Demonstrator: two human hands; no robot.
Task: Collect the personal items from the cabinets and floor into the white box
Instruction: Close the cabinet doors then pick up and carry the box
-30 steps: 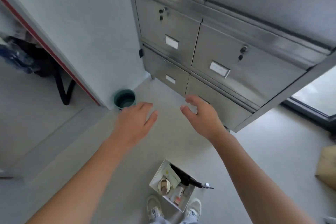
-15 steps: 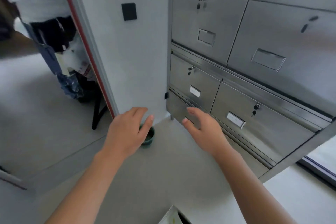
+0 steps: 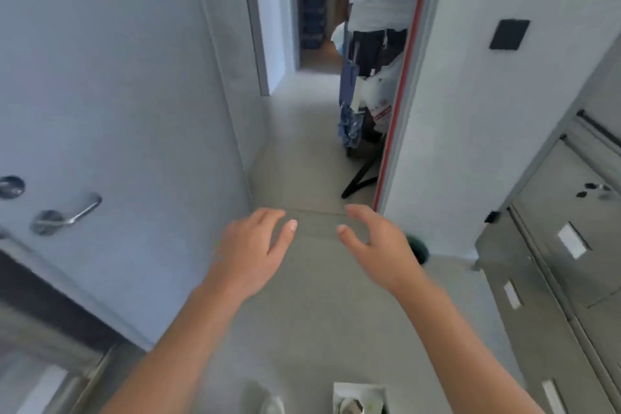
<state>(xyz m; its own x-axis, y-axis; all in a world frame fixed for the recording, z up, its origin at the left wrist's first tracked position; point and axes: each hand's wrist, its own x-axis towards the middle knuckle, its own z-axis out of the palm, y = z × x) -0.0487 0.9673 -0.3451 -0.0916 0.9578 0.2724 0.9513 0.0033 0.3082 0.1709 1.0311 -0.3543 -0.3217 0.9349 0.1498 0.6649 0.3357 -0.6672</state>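
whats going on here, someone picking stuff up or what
A person stands with both hands out in front: the left hand and right hand are open and hold nothing. The white box sits on the floor below them with some items inside. The metal cabinets on the right look closed.
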